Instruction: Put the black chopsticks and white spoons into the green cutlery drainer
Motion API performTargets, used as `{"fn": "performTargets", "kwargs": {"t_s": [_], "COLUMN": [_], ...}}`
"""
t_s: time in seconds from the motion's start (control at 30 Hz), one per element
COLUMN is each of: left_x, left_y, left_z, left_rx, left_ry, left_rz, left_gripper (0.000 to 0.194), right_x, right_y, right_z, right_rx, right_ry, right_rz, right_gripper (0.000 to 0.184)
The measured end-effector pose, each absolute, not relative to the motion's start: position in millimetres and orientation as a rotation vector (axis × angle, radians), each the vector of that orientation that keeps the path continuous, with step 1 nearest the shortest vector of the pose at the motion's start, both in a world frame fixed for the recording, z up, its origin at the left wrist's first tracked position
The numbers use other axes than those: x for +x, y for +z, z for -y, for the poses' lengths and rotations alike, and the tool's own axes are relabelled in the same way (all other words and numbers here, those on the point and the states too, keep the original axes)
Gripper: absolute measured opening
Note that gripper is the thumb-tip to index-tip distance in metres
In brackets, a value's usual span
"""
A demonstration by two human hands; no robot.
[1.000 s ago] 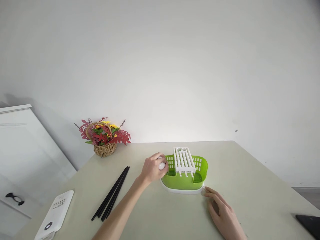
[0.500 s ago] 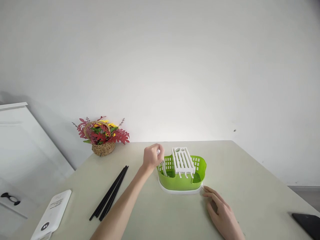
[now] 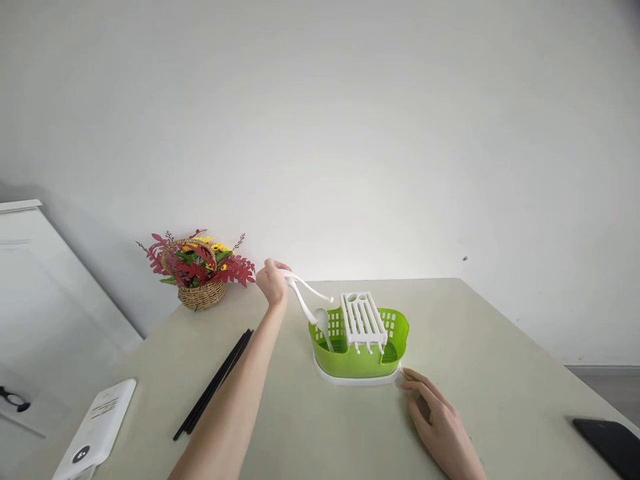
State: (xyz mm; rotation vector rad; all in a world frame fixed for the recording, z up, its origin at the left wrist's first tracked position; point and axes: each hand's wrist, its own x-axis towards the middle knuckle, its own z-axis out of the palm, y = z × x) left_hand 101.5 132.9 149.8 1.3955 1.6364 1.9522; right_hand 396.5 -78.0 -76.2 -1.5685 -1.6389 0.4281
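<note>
My left hand [image 3: 273, 283] is closed around the ends of what look like two white spoons [image 3: 301, 301], up and left of a green basket [image 3: 360, 364]. Their slim handles point down to the right, one over the basket's left rim; the ends in my fist are hidden. Another white spoon [image 3: 322, 321] stands in the basket's left part, bowl up. A white slotted rack [image 3: 364, 320] with small hooks sits across the middle of the basket. My right hand [image 3: 440, 420] rests on the table with fingers loosely stretched, fingertips at the right corner of the white base tray [image 3: 345, 381].
Black chopsticks [image 3: 215, 387] lie left of my left forearm, partly covered by it. A wicker flower basket [image 3: 203, 295] stands at the back left. A white power bank-like device [image 3: 97, 427] lies front left, a black phone [image 3: 607, 440] at the right edge.
My left hand has risen out of the basket to the left, lifting the white spoons. One spoon now stands visible in the basket. My right hand stays by the tray.
</note>
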Motion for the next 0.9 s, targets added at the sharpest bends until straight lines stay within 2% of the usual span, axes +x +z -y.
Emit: {"fn": "performTargets", "kwargs": {"t_s": [0.23, 0.47, 0.6, 0.9], "left_x": [40.7, -8.8, -13.5, -22.8], "left_y": [137.0, 100.0, 72.8, 32.8], "left_z": [-139.8, -100.4, -87.3, -74.5], "left_rx": [1.372, 1.754, 1.911, 1.988], "left_ry": [1.749, 0.945, 0.617, 0.308], "left_rz": [-1.597, -1.642, -1.699, -1.916], "left_gripper": [0.039, 0.043, 0.046, 0.049], "right_x": [397.7, 398.3, 398.6, 400.5], "right_y": [-77.0, -77.9, -78.1, -81.1], "right_z": [78.8, 78.4, 78.7, 78.4], "right_rx": [-1.573, -1.560, -1.561, -1.570], "right_ry": [0.449, 0.408, 0.409, 0.431], "right_rz": [1.643, 1.632, 1.650, 1.669], "right_gripper": [0.028, 0.025, 0.027, 0.030]}}
